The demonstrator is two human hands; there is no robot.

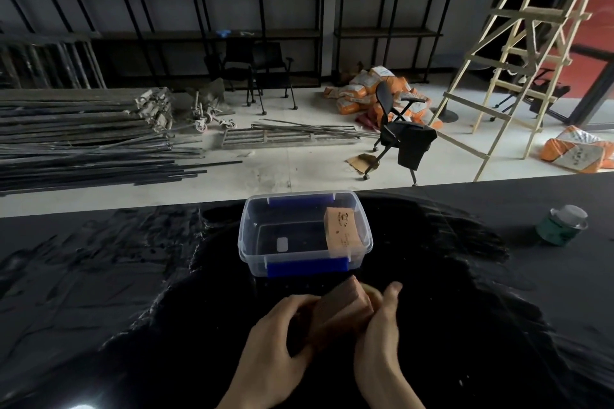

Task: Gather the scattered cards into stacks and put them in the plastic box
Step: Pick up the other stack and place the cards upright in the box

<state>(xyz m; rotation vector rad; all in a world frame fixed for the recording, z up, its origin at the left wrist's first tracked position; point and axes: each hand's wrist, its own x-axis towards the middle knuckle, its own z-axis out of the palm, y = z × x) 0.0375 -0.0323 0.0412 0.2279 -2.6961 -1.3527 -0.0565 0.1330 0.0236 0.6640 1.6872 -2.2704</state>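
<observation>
A thick stack of brown cards (342,310) is held between both hands just in front of the plastic box. My left hand (275,339) grips its left side and my right hand (382,332) presses its right side. The clear plastic box (252,242) with blue clips stands open on the black table, just beyond the hands. Inside it, against the right wall, leans another stack of tan cards (342,231). A small white label shows on the box floor.
A green roll of tape (561,224) with a clear cap sits on the table at the right. The black table (99,276) is covered with wrinkled film. Beyond its far edge are a floor with metal bars, a chair and a ladder.
</observation>
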